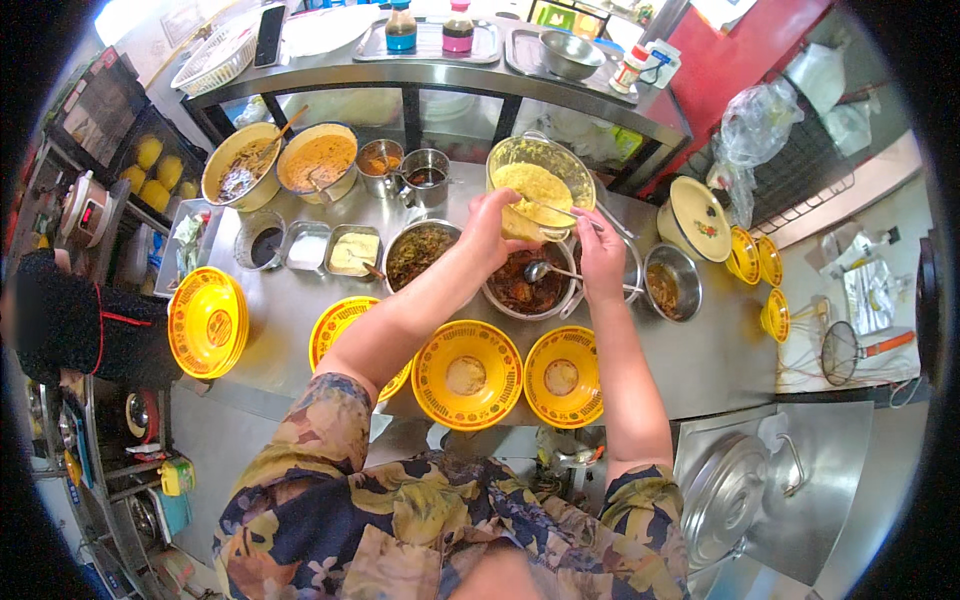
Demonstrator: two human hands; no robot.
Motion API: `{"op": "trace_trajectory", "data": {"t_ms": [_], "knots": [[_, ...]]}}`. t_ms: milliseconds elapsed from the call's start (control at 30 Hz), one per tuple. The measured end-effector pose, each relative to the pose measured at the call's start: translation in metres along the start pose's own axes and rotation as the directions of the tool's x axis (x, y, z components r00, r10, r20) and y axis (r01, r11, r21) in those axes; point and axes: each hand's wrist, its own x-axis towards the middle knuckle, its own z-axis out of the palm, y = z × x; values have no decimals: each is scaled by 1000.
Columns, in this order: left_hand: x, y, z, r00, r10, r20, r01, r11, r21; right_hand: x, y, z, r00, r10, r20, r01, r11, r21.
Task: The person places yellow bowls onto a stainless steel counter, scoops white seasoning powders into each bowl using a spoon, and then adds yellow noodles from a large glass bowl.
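Observation:
My left hand grips the near left edge of an enamel pot that is tilted and holds a yellow mash. In my right hand is the handle of a metal spoon, whose other end reaches into the pot. Under my hands stands a steel pot of dark red sauce with a ladle lying across it. A pot of chopped greens is to its left. Nearer me, yellow patterned bowls each hold a little pale seasoning at the bottom; my left forearm partly covers another.
Stacked yellow bowls stand at the left, beside a person in dark clothing. Two enamel basins and steel cups line the back. A steel bowl and a lidded enamel pot are at the right.

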Motion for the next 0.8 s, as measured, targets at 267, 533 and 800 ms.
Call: {"op": "trace_trajectory", "data": {"t_ms": [267, 533, 800], "knots": [[64, 5, -23, 992, 2, -130, 9, 996, 88, 46, 46, 25, 986, 163, -19, -157, 973, 169], [90, 9, -52, 996, -16, -83, 23, 996, 85, 72, 85, 47, 979, 205, -12, -201, 970, 134], [114, 3, -79, 988, -45, -149, 60, 993, 97, 82, 110, 61, 954, 299, -30, -296, 951, 86]]}}
